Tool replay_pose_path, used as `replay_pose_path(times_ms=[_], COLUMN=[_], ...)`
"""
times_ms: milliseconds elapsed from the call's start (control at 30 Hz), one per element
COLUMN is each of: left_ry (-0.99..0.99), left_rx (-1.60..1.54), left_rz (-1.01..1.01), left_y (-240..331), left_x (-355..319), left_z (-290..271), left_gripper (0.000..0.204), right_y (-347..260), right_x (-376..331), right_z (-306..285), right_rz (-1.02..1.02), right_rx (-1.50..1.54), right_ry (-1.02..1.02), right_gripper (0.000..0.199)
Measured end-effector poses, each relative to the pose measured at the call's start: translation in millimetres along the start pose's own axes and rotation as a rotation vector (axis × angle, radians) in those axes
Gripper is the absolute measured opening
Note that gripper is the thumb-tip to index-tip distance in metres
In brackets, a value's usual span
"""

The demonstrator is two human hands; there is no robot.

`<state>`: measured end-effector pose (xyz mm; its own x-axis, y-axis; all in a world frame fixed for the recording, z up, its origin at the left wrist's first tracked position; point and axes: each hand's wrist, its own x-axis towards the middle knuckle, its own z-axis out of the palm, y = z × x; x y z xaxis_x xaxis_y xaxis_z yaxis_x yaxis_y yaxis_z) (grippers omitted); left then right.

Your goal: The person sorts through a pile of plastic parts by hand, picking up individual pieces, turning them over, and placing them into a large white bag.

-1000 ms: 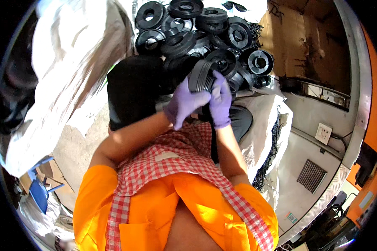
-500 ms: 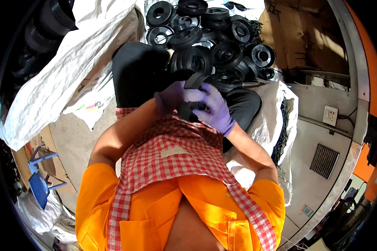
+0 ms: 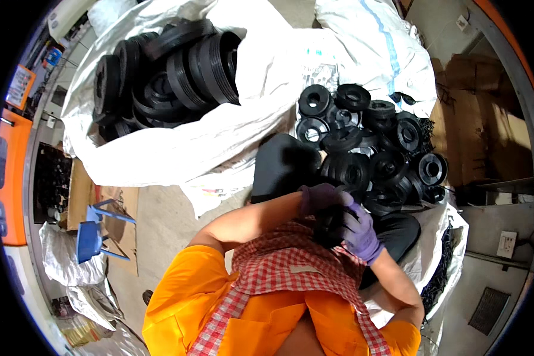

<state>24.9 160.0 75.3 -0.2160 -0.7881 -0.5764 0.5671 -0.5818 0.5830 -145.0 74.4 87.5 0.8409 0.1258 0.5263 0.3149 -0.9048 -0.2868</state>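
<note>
Over my lap, my left hand [image 3: 323, 198], in a purple glove, is closed on the upper side of a black round plastic part [image 3: 327, 228]. My right hand [image 3: 362, 233], gloved alike, has its fingers bent around the right side of the same part. Shadow and fingers hide much of its shape. Just beyond my hands lies a pile of black plastic rings [image 3: 387, 168], several of them flanged with a hole in the middle.
A large white sack [image 3: 178, 160] at the far left holds larger black grooved rings [image 3: 199, 68]. Another white sack [image 3: 377, 44] lies behind the pile. Cardboard [image 3: 486, 118] stands at the right, near a wall socket [image 3: 507, 244]. A blue stool [image 3: 90, 240] is at the left.
My view has swung left, bringing the sack of larger rings into sight. The part in my hands has turned; the grooved edge that stood up above my fingers no longer shows.
</note>
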Motion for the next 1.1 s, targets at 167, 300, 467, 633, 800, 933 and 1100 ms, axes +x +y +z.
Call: replay_pose_path(times_ms=[167, 300, 467, 633, 800, 933, 1100], left_ry=[0.106, 0.181, 0.358, 0.238, 0.39, 0.185, 0.575], left_rx=[0.346, 0.382, 0.713, 0.273, 1.005, 1.721, 1.581], left_rz=[0.312, 0.657, 0.743, 0.414, 0.823, 1.425, 1.236], left_y=[1.0, -32.0, -72.1, -48.3, -52.2, -21.8, 39.4], left_x=[-10.5, -3.5, 31.9, 6.0, -16.9, -48.2, -144.4], left_z=[4.8, 22.9, -14.2, 15.4, 25.9, -2.1, -20.0], left_gripper=[0.04, 0.06, 0.068, 0.066, 0.054, 0.044, 0.046], right_y=[3.4, 16.2, 16.5, 13.9, 4.0, 19.3, 70.8], right_x=[8.8, -11.2, -16.6, -41.7, -19.2, -28.4, -29.9], right_z=[2.2, 15.9, 17.8, 24.2, 42.2, 67.7, 55.9], right_rz=[0.597, 1.189, 0.558, 0.768, 1.305, 0.709, 1.232], right_rx=[0.392, 1.274, 0.27, 0.26, 1.574, 0.863, 0.622], right_ry=[0.183, 0.34, 0.18, 0.112, 0.552, 0.292, -0.022], right_gripper=[0.041, 0.043, 0.062, 0.062, 0.042, 0.045, 0.075])
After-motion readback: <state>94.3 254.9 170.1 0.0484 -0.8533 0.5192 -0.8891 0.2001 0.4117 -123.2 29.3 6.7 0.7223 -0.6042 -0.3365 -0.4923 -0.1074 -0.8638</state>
